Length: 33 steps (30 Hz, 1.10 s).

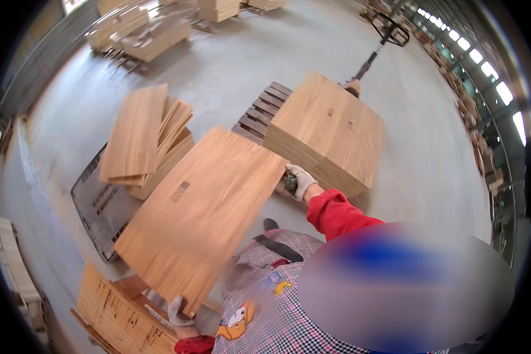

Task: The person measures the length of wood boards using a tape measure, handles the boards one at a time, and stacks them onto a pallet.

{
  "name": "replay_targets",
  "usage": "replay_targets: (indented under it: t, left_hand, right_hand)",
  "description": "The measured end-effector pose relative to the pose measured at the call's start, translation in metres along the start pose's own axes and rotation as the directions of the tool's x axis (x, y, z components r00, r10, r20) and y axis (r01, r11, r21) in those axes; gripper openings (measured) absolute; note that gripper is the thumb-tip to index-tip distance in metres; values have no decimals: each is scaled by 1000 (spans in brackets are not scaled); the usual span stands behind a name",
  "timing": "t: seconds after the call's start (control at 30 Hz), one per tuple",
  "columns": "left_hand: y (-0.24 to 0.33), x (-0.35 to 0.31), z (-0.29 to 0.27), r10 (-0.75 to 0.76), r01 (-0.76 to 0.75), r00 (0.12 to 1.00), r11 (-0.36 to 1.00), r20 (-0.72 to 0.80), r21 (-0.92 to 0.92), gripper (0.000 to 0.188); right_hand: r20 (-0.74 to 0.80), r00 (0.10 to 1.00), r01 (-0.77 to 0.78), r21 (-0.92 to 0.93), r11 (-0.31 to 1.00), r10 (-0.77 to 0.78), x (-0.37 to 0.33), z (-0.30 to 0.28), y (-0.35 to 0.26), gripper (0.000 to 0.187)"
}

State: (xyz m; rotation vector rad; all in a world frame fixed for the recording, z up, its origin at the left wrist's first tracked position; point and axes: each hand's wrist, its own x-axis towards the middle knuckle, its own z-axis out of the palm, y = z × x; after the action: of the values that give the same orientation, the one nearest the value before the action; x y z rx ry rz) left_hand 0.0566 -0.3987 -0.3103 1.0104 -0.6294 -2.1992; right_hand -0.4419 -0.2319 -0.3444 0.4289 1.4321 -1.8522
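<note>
Between the neat stack [330, 115] and the fanned pile [134, 133], we hold one wide wooden panel [197, 203].
Our gloved left hand [179, 312] grips its lower corner, our gloved right hand [300, 181] its right corner; it looks stiff and fairly heavy (smooth-faced, perhaps slippery), so we judge the opposite short ends its best holds.
</note>
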Motion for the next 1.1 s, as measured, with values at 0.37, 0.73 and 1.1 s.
replay_targets:
  t: [0.37,0.73,1.1]
  left_hand:
    - [-189,149,151,-162,46,933,940,322,338,44]
    - [-344,182,333,-574,573,811,818,114,40,40]
    - [-428,221,312,-770,621,638,512,-3,594,53]
  right_hand:
    - [135,971,-205,39,978,198,-22,-162,1,27]
    - [-106,975,-214,-193,957,196,-13,-363,2,40]
    - [-24,990,-131,-502,855,138,-49,-334,-30,31]
